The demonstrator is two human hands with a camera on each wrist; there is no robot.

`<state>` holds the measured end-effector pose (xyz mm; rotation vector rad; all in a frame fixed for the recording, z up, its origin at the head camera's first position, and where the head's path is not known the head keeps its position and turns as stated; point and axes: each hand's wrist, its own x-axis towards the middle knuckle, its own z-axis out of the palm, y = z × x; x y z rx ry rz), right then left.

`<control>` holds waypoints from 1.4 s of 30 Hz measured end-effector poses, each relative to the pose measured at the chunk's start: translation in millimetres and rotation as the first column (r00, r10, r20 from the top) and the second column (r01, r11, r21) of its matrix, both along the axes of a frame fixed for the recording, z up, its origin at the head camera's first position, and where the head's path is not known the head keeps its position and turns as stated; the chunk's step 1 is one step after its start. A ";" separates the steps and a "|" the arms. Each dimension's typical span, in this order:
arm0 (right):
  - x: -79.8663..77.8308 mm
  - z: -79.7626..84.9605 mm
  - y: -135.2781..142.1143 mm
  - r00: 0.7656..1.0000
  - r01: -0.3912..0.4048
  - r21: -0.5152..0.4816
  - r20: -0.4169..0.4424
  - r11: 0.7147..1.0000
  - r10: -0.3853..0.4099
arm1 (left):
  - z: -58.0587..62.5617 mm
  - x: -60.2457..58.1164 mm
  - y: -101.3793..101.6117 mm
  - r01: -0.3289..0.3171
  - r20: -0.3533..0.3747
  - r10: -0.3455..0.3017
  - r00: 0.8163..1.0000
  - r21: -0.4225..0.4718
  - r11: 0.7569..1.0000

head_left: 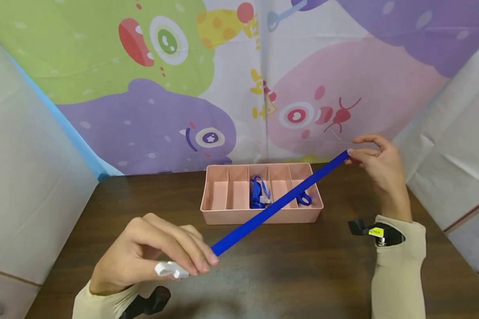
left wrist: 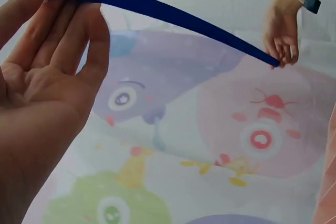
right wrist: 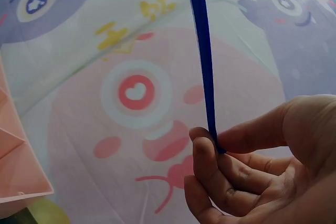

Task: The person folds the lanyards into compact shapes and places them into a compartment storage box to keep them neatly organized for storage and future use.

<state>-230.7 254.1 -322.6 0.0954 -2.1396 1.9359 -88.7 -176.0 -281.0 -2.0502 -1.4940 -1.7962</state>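
A flat blue lanyard [head_left: 279,203] is stretched slantwise between the two hands, rising to the right above the tabletop. My left hand [head_left: 155,246] pinches its lower end, where a white plastic clip [head_left: 170,269] sticks out between thumb and fingers. At the upper end, my right hand [head_left: 383,166] pinches the strap between thumb and fingertips, as the right wrist view also shows. Behind the strap stands a pink divided box [head_left: 259,216]. A bundled blue lanyard with a white clip [head_left: 257,192] lies in its middle compartment, and a blue loop [head_left: 304,199] in the rightmost one, partly hidden by the strap.
The box stands on a dark wooden table [head_left: 135,195], close to the back. Behind the table hangs a cartoon-printed cloth [head_left: 243,124]. Pale panels [head_left: 32,177] close off both sides. Each wrist wears a black camera mount [head_left: 387,233] over a beige sleeve.
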 end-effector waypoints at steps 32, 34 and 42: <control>9.7 9.2 -27.1 0.944 0.260 0.285 -0.278 0.923 -0.181 | -14.9 0.8 -5.8 -0.664 0.071 0.764 0.641 -0.447 0.599; 12.6 12.2 -32.0 0.939 0.268 0.278 -0.291 0.922 -0.185 | -14.7 1.3 -5.1 -0.671 0.075 0.771 0.632 -0.445 0.593; 27.1 18.4 -55.0 0.916 0.264 0.297 -0.377 0.917 -0.141 | -14.8 2.3 -2.3 -0.683 0.082 0.773 0.630 -0.415 0.601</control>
